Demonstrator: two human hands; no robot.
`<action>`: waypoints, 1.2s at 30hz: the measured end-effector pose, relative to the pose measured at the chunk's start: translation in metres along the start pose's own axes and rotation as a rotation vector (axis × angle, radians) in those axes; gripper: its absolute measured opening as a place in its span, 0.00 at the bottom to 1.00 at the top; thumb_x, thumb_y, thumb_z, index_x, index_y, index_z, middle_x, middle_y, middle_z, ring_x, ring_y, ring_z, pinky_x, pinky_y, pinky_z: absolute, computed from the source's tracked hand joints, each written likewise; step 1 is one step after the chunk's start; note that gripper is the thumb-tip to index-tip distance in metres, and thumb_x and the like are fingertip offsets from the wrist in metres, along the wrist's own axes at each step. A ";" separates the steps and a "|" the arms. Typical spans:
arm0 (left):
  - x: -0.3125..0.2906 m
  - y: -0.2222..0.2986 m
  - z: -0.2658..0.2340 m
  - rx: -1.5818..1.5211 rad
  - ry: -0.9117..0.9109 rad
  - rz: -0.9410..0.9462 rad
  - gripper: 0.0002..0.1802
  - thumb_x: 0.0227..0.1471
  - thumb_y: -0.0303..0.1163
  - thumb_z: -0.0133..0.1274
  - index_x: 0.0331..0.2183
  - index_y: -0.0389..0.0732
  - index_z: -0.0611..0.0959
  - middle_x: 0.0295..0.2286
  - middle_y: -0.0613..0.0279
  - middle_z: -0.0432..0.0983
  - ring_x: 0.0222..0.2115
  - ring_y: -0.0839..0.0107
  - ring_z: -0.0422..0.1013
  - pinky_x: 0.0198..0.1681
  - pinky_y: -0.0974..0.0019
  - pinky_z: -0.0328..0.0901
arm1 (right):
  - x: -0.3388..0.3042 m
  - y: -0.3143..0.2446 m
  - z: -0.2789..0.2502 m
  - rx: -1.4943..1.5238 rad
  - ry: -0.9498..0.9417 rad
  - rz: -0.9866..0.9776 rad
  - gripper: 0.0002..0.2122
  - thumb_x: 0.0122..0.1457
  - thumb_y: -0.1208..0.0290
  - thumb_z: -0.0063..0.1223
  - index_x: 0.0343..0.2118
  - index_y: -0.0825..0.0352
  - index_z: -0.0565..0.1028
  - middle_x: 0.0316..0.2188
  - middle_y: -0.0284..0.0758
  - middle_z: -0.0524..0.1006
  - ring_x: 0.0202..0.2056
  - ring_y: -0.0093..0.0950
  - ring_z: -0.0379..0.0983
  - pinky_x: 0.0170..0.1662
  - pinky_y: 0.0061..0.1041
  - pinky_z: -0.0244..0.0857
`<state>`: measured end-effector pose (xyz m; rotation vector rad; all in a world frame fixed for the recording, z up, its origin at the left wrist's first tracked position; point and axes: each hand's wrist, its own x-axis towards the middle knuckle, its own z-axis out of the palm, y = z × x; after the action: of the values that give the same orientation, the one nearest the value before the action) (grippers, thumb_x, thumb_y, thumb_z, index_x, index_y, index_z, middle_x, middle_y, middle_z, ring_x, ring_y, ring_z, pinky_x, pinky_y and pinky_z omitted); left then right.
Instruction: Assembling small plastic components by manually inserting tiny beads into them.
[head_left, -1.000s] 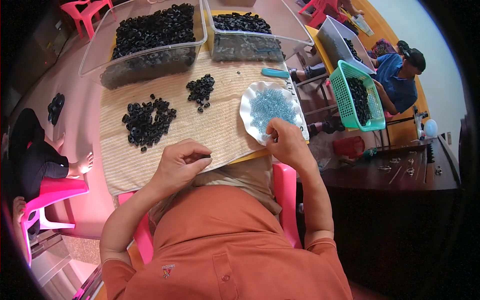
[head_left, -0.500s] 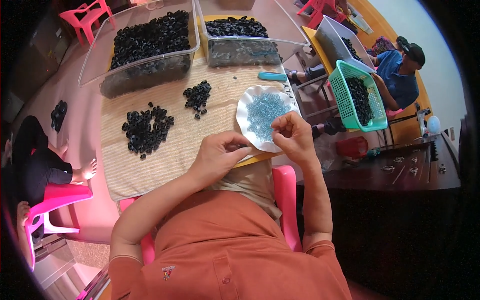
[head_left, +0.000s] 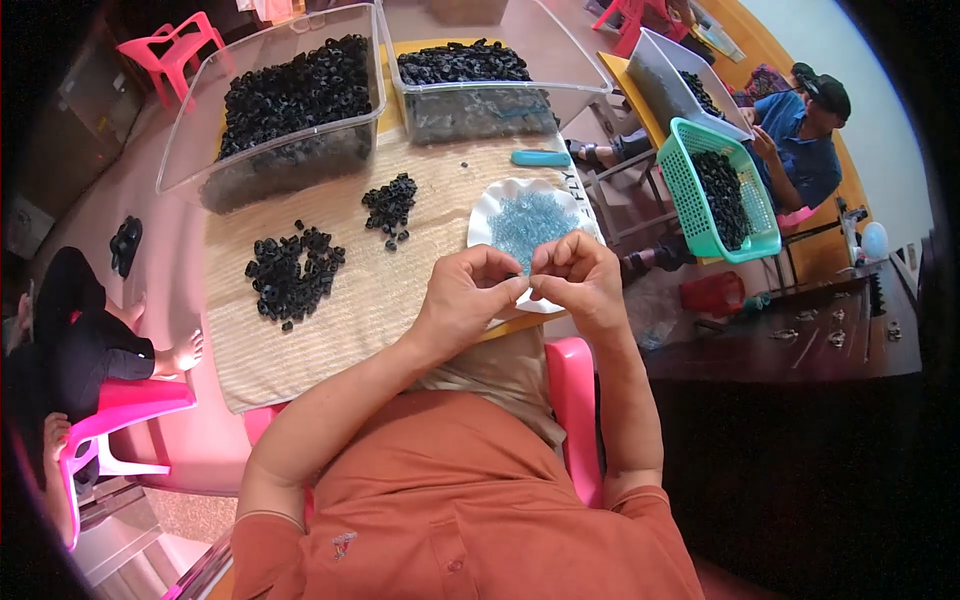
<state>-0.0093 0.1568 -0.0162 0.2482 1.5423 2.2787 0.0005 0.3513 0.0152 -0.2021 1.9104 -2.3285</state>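
My left hand (head_left: 468, 300) and my right hand (head_left: 582, 285) meet fingertip to fingertip over the near rim of a white wavy-edged plate (head_left: 484, 212). A small black plastic piece (head_left: 514, 276) shows between the left thumb and forefinger. The right thumb and forefinger are pinched together beside it; anything between them is too small to make out. Tiny pale-blue clear pieces (head_left: 530, 220) are heaped on the plate. On the cloth to the left lie a larger pile of black pieces (head_left: 295, 275) and a smaller pile of black pieces (head_left: 390, 205).
Two clear bins (head_left: 290, 172) of black pieces stand along the table's far side. A teal-handled tool (head_left: 540, 158) lies beyond the plate. Rightward are a green basket (head_left: 690, 200) and a person in blue (head_left: 805, 155). Another person's leg (head_left: 110, 350) shows at left.
My hands have come together from apart, the left moving right and the right slightly lower. The view has shifted slightly. The person in blue has raised a hand.
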 end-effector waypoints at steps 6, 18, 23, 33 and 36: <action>-0.002 0.001 0.001 -0.091 0.019 0.008 0.09 0.54 0.25 0.63 0.37 0.34 0.81 0.31 0.63 0.81 0.30 0.79 0.76 0.34 0.73 0.72 | -0.006 0.009 0.004 -0.015 0.025 0.011 0.08 0.54 0.87 0.61 0.33 0.71 0.74 0.36 0.35 0.77 0.35 0.20 0.76 0.39 0.21 0.75; -0.011 0.001 0.001 -0.404 0.002 -0.119 0.11 0.58 0.28 0.60 0.41 0.34 0.81 0.35 0.61 0.80 0.32 0.75 0.77 0.38 0.71 0.74 | -0.018 0.023 0.024 -0.507 0.102 -0.446 0.06 0.59 0.81 0.61 0.38 0.74 0.78 0.37 0.37 0.77 0.39 0.24 0.73 0.41 0.21 0.68; -0.018 0.011 0.001 -0.434 0.002 -0.168 0.13 0.60 0.30 0.59 0.44 0.34 0.80 0.36 0.60 0.80 0.34 0.74 0.77 0.42 0.69 0.76 | -0.019 0.025 0.027 -0.380 0.152 -0.421 0.05 0.60 0.78 0.61 0.37 0.74 0.78 0.36 0.37 0.77 0.38 0.24 0.73 0.41 0.21 0.68; -0.024 0.007 -0.007 -0.515 0.033 -0.161 0.12 0.60 0.28 0.59 0.44 0.34 0.80 0.37 0.58 0.81 0.36 0.71 0.79 0.43 0.66 0.77 | -0.019 0.026 0.037 -0.310 0.116 -0.407 0.04 0.60 0.78 0.63 0.34 0.73 0.79 0.34 0.34 0.77 0.35 0.22 0.71 0.38 0.19 0.66; -0.025 0.008 -0.008 -0.544 0.036 -0.158 0.12 0.59 0.29 0.59 0.44 0.35 0.80 0.37 0.58 0.81 0.36 0.71 0.79 0.43 0.66 0.77 | -0.019 0.027 0.040 -0.355 0.107 -0.439 0.04 0.59 0.78 0.63 0.34 0.72 0.79 0.33 0.34 0.77 0.35 0.22 0.71 0.38 0.19 0.66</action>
<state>0.0093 0.1372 -0.0104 -0.0619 0.8659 2.4720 0.0262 0.3106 -0.0038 -0.5959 2.5445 -2.2494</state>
